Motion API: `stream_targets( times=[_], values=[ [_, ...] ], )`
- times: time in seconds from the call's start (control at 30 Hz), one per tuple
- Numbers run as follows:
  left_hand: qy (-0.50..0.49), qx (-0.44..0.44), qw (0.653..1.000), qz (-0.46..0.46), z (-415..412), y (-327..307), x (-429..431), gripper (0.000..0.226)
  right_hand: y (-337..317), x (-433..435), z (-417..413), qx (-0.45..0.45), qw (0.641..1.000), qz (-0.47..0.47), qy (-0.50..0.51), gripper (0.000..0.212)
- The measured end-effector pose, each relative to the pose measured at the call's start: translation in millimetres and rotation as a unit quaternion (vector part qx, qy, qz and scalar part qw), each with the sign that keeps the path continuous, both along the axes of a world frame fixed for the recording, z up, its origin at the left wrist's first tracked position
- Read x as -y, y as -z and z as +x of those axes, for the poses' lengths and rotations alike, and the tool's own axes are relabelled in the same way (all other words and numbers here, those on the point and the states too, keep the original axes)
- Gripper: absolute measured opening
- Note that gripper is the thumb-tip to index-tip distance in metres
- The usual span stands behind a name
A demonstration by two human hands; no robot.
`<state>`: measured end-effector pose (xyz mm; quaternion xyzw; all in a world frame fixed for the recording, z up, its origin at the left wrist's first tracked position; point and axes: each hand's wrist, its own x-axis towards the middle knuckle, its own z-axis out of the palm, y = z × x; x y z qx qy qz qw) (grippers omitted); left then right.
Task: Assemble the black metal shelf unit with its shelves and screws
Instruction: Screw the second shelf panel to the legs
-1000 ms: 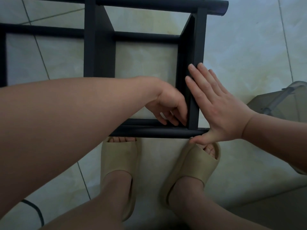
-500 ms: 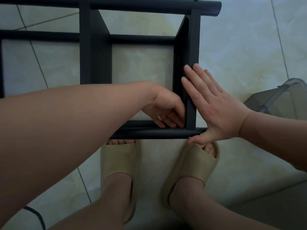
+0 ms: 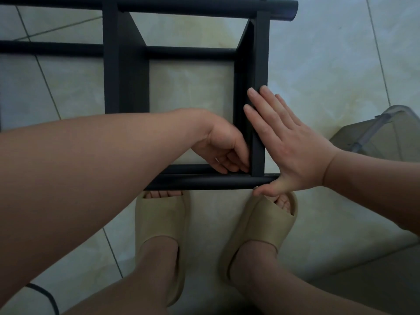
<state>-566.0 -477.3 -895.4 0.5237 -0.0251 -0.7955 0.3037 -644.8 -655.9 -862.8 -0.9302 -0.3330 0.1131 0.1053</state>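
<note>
Pale tiled floor (image 3: 318, 64); black shelf frame (image 3: 204, 181), picture centre. My right hand (image 3: 293, 151) flat against it; my left hand (image 3: 225, 144) curled inside corner, grasp unclear.

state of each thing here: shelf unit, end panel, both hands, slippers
shelf unit: partly built, standing on the tiled floor, two panels between its tubes
end panel: on edge, set between the near and far tubes
left hand: inside the frame, fingers curled at the near corner; what they hold is hidden
right hand: flat, fingers straight, pressing the end panel's outer side
slippers: worn, one on each foot
</note>
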Motion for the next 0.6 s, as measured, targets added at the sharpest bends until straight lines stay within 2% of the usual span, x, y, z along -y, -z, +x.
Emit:
stream_targets(
  times=[0.33, 0.43, 0.6],
  values=[
    [-0.007, 0.023, 1.0, 0.012, -7.4, 2.9, -3.3, 0.018, -0.1, -0.2, 0.0, 0.001, 1.0, -0.002, 0.0, 0.131],
    [-0.009, 0.017, 1.0, 0.006, -3.8, 0.6, -1.8, 0.012, -0.4, 0.1, 0.2, 0.001, 1.0, -0.002, -0.001, 0.131],
    [-0.007, 0.008, 1.0, -0.002, 0.4, -2.9, -2.4, 0.016, 0.0, -1.0, 0.0, 0.002, 1.0, -0.001, 0.0, 0.131]
  ],
)
